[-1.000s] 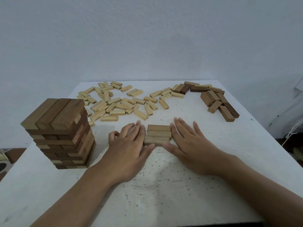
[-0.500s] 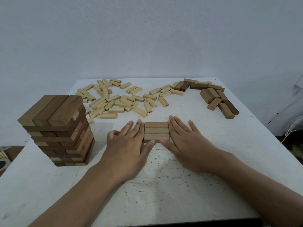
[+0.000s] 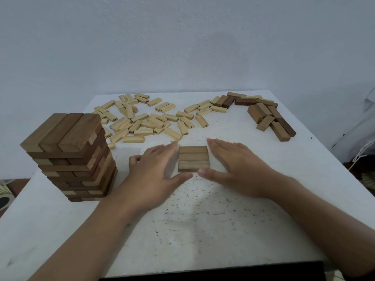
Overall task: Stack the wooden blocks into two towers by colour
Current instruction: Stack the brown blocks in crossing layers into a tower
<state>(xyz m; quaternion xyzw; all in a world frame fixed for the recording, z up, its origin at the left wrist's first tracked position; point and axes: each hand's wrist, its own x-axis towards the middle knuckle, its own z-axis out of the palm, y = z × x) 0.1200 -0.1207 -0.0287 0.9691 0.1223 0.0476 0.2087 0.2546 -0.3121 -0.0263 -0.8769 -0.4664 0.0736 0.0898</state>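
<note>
Three brown blocks [image 3: 193,158] lay flat side by side as one square layer at table ctr, long sides running across the view, tops mid-brown w/ visible grain, near face darker. L hand [image 3: 154,171] lay flat just left of the layer, fingers straight and together, thumb tip at the near-left corner; it was blurred, so contact w/ the wood couldn't be told. R hand [image 3: 239,165] mirrored it on the right, fingers straight along the right edge, thumb tip by the near-right corner, gripping nothing. The two thumb tips nearly met in front of the layer. Brown tower [image 3: 69,157] stood at left, well apart, in crossed layers of three, mixed dark and lighter brown, sharp-edged rectangular bars. Pale blocks [image 3: 146,118] lay scattered at the back, light-coloured wood, some w/ small black numbers. Loose dark blocks [image 3: 269,116] lay heaped back right. Table [image 3: 203,230] was white, matt, speckled w/ small dark marks.
</note>
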